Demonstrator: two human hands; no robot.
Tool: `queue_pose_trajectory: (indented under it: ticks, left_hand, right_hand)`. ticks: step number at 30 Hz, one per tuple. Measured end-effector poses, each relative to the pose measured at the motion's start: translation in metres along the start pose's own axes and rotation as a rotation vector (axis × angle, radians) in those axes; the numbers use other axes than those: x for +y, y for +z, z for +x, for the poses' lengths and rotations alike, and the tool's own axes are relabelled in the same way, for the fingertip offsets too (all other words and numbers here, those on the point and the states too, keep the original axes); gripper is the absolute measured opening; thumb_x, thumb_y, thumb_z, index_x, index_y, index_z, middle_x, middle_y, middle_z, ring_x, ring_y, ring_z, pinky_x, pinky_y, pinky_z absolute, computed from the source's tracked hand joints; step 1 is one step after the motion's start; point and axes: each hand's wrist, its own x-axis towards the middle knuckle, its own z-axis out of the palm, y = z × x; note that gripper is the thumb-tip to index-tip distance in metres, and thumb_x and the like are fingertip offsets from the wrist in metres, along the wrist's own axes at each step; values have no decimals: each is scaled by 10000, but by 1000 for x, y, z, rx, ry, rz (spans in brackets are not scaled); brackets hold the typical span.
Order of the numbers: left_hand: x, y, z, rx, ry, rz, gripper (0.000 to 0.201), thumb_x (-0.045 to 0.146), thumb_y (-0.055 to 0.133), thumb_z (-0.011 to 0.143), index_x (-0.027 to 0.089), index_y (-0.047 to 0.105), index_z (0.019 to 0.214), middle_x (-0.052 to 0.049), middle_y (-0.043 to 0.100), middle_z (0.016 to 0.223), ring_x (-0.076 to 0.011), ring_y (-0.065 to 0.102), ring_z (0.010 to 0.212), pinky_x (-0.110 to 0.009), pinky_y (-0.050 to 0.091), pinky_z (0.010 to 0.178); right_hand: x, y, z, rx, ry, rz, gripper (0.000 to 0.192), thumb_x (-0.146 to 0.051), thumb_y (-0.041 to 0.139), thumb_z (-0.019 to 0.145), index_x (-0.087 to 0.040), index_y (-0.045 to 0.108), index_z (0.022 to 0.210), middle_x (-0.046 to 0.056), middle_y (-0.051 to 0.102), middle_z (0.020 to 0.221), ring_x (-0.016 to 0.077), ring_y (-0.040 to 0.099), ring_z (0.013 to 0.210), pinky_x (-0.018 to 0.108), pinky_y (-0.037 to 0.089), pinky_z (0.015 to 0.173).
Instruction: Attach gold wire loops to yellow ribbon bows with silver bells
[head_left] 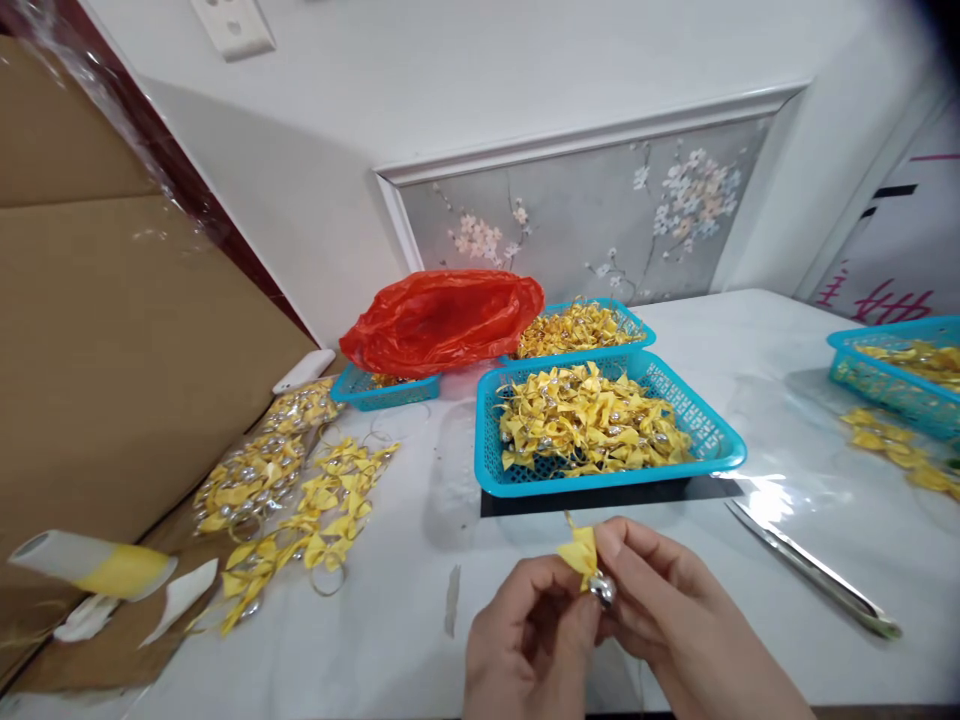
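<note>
Yellow ribbon bow with a small silver bell (589, 568) sits pinched between both hands, low in the head view, in front of the nearest basket. My left hand (534, 640) closes thumb and forefinger on it from below-left; my right hand (664, 610) closes on it from the right, fingertips meeting at the bell. Both grips are clamped on the same piece. Bow part points up and away from me, bell hangs at the near end, so the long axis runs roughly upright between the fingertips. Neither hand is clearly nearer; both touch it.

Just beyond the hands: turquoise plastic mesh basket (705, 440) heaped with the same yellow bows. Behind it a second turquoise basket (637, 325), also full, and a red plastic bag (442, 320) lying over a third small basket. Left of me, loose bows on metal rings (300, 510) spread on the white tabletop (750, 350) beside a brown cardboard sheet (112, 330). Right, a long metal blade or scissors (814, 572), well apart from the hands.

Hard to make out: whether a ring or thread is attached under the bell; fingers hide it. My wrists are cut off by the bottom edge.
</note>
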Motion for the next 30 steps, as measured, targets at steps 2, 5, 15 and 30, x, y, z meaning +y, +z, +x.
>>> queue_pose_trajectory:
  ticks: [2,5,15,30]
  left_hand:
    - [7,2,2,6,-102,-135,367,468,909,591,156,734,672,-12,701,564,-114,631,539,-188,522,569]
    - [15,5,4,50,-185,-234,389,426,958,501,149,718,632,-10,715,545,-115,647,507,-204,547,559]
    - [10,-2,3,-109,-220,-210,402,445,922,584,132,669,602,12,651,510,-59,554,442,-158,413,486]
    - [13,-2,8,-203,-277,-324,348,484,821,730,162,702,786,2,624,677,-103,556,585,-128,451,393]
  right_hand:
    - [2,-3,-2,3,-51,-74,560,-698,747,713,-159,618,793,-102,303,502,50,184,480,215,135,479]
    - [3,-8,-7,9,-160,-229,559,-706,704,750,-166,664,888,-52,440,569,87,340,518,226,254,496]
    - [-3,-13,-8,-174,-83,-182,477,-622,729,791,-169,592,726,-68,392,523,65,250,494,235,167,486]
    - [-3,-22,-10,-196,-479,-548,320,-434,579,949,-221,685,736,37,576,738,185,563,699,271,448,640]
